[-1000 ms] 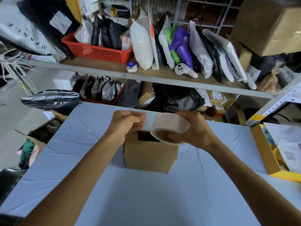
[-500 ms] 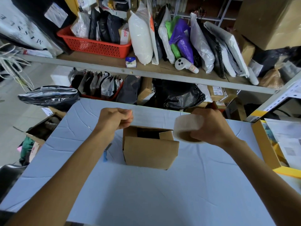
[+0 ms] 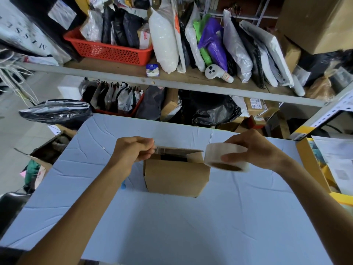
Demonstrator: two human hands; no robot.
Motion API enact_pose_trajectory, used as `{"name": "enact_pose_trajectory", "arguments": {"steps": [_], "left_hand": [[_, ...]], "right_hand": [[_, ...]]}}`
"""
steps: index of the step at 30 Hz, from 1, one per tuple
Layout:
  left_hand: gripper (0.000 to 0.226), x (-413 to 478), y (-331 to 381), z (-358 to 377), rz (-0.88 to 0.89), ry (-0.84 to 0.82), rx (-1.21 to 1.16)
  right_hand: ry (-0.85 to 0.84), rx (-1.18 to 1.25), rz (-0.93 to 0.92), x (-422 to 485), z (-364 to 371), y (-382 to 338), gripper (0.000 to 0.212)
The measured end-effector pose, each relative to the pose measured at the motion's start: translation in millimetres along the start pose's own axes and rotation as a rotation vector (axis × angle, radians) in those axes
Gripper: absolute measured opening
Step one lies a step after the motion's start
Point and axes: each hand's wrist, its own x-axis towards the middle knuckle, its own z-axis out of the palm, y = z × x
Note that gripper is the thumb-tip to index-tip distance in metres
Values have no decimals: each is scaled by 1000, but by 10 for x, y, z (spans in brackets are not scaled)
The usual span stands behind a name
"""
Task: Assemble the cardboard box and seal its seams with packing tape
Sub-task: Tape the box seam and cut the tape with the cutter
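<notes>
A small brown cardboard box (image 3: 176,177) stands on the light blue table (image 3: 172,226), its top flaps partly up with a dark gap between them. My right hand (image 3: 254,150) grips a roll of clear packing tape (image 3: 226,159) just above the box's right top corner. My left hand (image 3: 133,150) is at the box's upper left corner, fingers pinched on the free end of the tape. A thin clear strip (image 3: 162,149) stretches from that hand over the box top toward the roll.
A small blue object (image 3: 123,186) lies on the table left of the box. A yellow-edged tray with papers (image 3: 324,169) sits at the table's right side. Shelves with bags and a red basket (image 3: 107,49) stand behind. An open carton (image 3: 44,157) is on the floor at left.
Both hands started close together over the box, then moved apart, drawing a strip of tape out. The left hand now sits lower at the box's left corner; the roll is at the right corner.
</notes>
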Motion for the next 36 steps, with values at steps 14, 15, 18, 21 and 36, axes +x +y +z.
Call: {"name": "enact_pose_trajectory", "arguments": {"steps": [14,15,18,21,36], "left_hand": [[12,-34,-157,-98,60,77,61],[10,-10,-160,-114,75,60,59],[5,21,-206,-99,110,59,30],[1,-9,-336,-76,118,46,39],[28,108,-749,34,319,279,188]], "right_hand": [[75,-563,157,161,253,36,43],[79,-569,158,183,257,68,45],[78,-550,156,217,248,141,46],[29,-579,152,209,284,219,58],[154,-511,183,231,647,204,47]]}}
